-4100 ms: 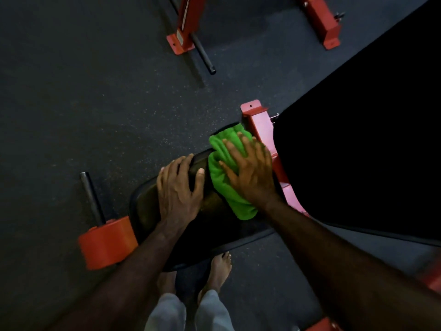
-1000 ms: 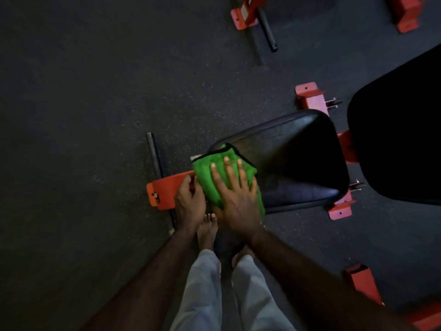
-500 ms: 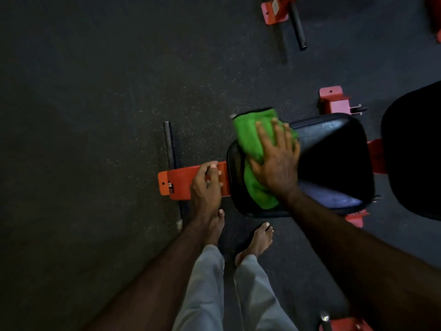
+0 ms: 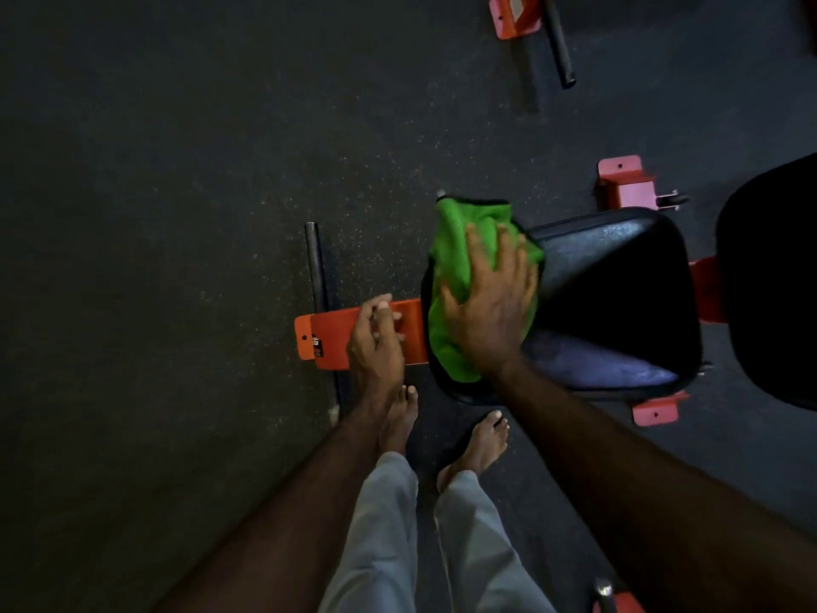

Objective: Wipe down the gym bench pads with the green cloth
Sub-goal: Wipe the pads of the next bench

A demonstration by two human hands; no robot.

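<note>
The green cloth [image 4: 455,276] lies over the left end of the black seat pad [image 4: 619,285] of the gym bench. My right hand [image 4: 495,307] presses flat on the cloth, fingers spread and pointing away from me. A second, larger black pad [image 4: 769,280] shows at the right edge. My left hand [image 4: 378,342] rests on the orange-red frame bar [image 4: 327,334] just left of the seat pad, its fingers laid over the bar's top.
A black crossbar [image 4: 314,263] runs under the frame's left end on the dark rubber floor [image 4: 177,214]. Red feet [image 4: 621,183] of the bench flank the pad. Another red frame with a black bar [image 4: 558,42] stands at the top. My bare feet [image 4: 482,444] are just below the pad.
Over the last second my right hand slid the cloth from the pad's near-left corner up across its left end. My left hand stayed on the orange-red bar.
</note>
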